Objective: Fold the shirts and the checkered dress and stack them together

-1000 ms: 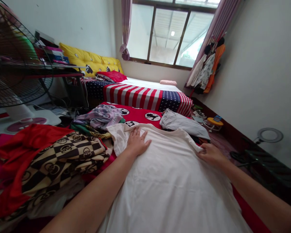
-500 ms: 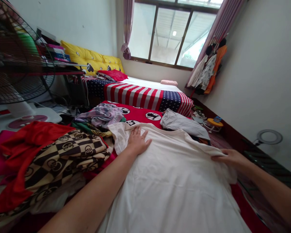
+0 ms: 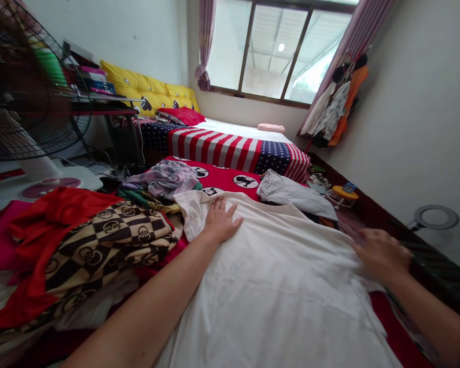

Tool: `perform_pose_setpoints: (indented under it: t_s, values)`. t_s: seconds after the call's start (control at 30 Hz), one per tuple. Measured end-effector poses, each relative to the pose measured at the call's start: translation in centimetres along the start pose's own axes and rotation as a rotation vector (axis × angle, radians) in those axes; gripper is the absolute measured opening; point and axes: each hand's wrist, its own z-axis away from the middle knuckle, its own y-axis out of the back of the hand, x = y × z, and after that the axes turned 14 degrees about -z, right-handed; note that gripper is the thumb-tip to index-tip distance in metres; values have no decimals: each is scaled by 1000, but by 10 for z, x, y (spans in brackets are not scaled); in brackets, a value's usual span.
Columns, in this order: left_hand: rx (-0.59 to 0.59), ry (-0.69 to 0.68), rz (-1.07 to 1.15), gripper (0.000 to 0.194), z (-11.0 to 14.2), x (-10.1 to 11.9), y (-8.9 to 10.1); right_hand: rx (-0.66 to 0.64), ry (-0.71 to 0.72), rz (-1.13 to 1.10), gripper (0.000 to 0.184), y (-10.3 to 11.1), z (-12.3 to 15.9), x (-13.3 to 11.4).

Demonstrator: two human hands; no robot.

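A white T-shirt [image 3: 276, 286] lies spread out in front of me, its neckline toward the far side. My left hand [image 3: 222, 220] rests flat on it near the left shoulder, fingers apart. At the shirt's right shoulder and sleeve is my right hand [image 3: 383, 253], smeared by motion. Its fingers bend down toward the cloth, and whether they grip it is too blurred to tell. Under the shirt is a red cover with round black-and-white prints [image 3: 230, 176].
On the left lie a checked brown-and-beige garment [image 3: 111, 235], red cloth [image 3: 61, 214] and a crumpled plaid cloth [image 3: 164, 176]. Folded pale clothing [image 3: 295, 194] lies beyond the shirt's right shoulder. A fan [image 3: 34, 102] stands at left. Behind is a bed with a flag-patterned cover [image 3: 222, 151].
My right hand has turned over at the shirt's right edge, from pinching the sleeve to knuckles up. The left hand stays put on the cloth. The view has shifted slightly.
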Motion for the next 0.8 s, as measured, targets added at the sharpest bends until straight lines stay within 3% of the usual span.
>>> perform_pose_setpoints:
  t_s: [0.17, 0.27, 0.37, 0.6, 0.7, 0.8]
  values:
    - [9, 0, -9, 66, 1, 0, 1, -397, 337, -224, 54, -37, 55, -131]
    - [-3, -3, -13, 67, 1, -1, 2, -554, 372, -202, 65, -52, 88, -180]
    - [-19, -13, -9, 68, 1, -1, 4, -523, 359, -138, 65, -59, 103, -192]
    - [-107, -78, -50, 73, 6, -3, 14, -495, 354, -106, 63, -57, 102, -189]
    - [-196, -172, -72, 75, 10, -10, 31, -489, 356, -102, 63, -56, 103, -191]
    - [-272, -320, -72, 66, 17, -28, 60, -481, 356, -109, 62, -57, 103, -191]
